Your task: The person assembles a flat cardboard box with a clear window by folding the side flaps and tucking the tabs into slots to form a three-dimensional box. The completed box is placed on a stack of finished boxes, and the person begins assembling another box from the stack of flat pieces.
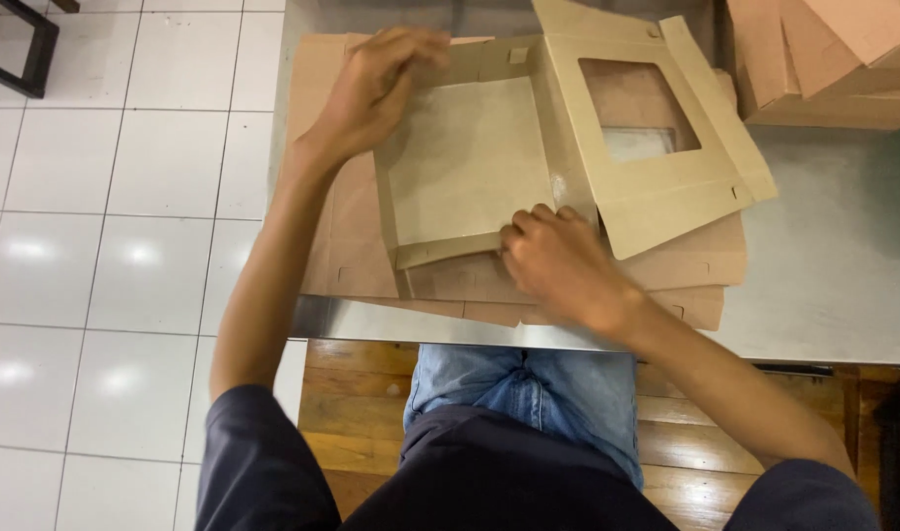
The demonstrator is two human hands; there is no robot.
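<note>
Steel table (834, 265) stands on white tiled floor (106, 226).

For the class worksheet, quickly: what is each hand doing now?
Left hand: fingers bent over the cardboard box far flap.
Right hand: pinching its near flap.

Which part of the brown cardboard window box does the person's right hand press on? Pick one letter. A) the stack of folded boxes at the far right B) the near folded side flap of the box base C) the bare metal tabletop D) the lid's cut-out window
B: the right hand rests its fingertips on the near folded side flap of the brown cardboard window box, while the lid's window lies open and untouched beyond it.
</note>
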